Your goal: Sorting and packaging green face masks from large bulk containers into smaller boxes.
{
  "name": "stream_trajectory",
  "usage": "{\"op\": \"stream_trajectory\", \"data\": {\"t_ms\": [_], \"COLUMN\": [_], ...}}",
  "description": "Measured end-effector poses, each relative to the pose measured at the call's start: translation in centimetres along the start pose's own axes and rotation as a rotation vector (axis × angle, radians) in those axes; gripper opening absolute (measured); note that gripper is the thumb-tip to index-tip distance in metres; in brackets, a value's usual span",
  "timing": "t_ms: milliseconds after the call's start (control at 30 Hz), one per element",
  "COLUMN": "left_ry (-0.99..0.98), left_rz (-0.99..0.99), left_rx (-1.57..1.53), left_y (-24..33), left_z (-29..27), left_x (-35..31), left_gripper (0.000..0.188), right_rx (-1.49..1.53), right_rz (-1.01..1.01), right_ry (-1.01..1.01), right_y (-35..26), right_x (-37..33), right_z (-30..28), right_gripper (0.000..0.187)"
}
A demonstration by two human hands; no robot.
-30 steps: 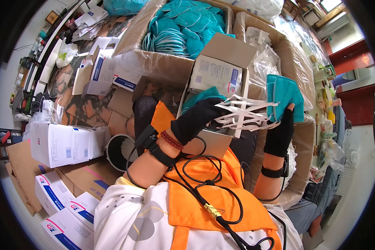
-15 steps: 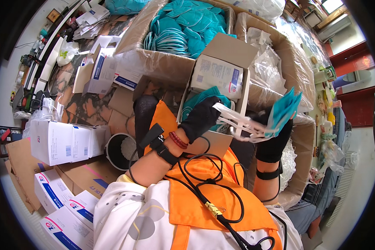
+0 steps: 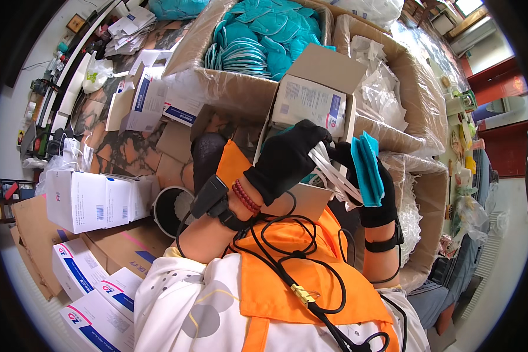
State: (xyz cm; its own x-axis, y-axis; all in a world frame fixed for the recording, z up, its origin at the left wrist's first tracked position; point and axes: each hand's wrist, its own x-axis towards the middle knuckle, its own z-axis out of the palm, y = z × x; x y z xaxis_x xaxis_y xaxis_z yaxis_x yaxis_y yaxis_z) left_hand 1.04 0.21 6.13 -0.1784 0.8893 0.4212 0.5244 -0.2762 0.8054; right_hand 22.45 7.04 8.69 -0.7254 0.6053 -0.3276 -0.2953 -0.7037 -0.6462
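Observation:
Both hands wear black gloves. My right hand (image 3: 386, 202) is closed around a small stack of teal face masks (image 3: 368, 170), held upright over my lap. Their white ear loops (image 3: 336, 179) stretch leftward to my left hand (image 3: 287, 161), whose fingers pinch them. Just beyond my hands is an open carton (image 3: 325, 67) with its flap raised. A white printed package (image 3: 308, 104) lies inside it; my left hand hides most of the carton's near part.
Farther off, a large lined carton (image 3: 220, 88) holds many teal masks (image 3: 270, 29). Two lined cartons with crumpled white material (image 3: 378, 88) stand right. On my left are a bin (image 3: 173, 211) and several white boxes (image 3: 79, 199). Black cables (image 3: 281, 252) loop across my orange apron (image 3: 334, 287).
My left hand has moved right and nearer to my right hand. The masks have shifted left and turned more upright, and the ear loops now hang lower and bunched between my hands.

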Motion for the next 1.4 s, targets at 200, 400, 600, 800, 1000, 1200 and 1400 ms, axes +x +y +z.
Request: {"op": "stream_trajectory", "data": {"t_ms": [200, 400, 600, 800, 1000, 1200, 1400], "left_ry": [-0.097, -0.154, -0.158, -0.268, -0.262, -0.335, -0.396], "left_rz": [0.136, 0.239, 0.271, 0.234, 0.206, 0.176, 0.129], "left_rx": [0.114, 0.045, 0.043, 0.052, 0.033, 0.119, -0.340], "left_y": [0.3, -0.1, -0.8, -0.1, 0.5, 1.3, 0.9], "left_z": [0.0, 0.7, 0.3, 0.4, 0.9, -0.4, 0.9], "left_x": [0.0, -0.2, 0.0, 0.2, -0.4, -1.3, -1.7], "left_gripper": [0.030, 0.029, 0.031, 0.027, 0.019, 0.020, 0.028], "right_rx": [0.072, -0.083, -0.236, -0.301, -0.275, -0.593, -0.984], "right_rz": [0.154, 0.270, 0.144, 0.260, 0.141, -0.081, -0.462], "right_ry": [0.028, -0.058, 0.253, 0.033, 0.022, 0.082, -0.088], "right_y": [0.7, 1.1, 0.2, 0.9, 0.7, 1.0, 1.3], "right_x": [-0.5, -1.0, -2.0, -1.5, -1.0, -0.2, -0.3], "right_z": [2.1, 0.7, 4.7, 1.9, 1.8, 2.1, 4.7], "right_gripper": [0.042, 0.045, 0.047, 0.049, 0.038, 0.023, 0.028]}}
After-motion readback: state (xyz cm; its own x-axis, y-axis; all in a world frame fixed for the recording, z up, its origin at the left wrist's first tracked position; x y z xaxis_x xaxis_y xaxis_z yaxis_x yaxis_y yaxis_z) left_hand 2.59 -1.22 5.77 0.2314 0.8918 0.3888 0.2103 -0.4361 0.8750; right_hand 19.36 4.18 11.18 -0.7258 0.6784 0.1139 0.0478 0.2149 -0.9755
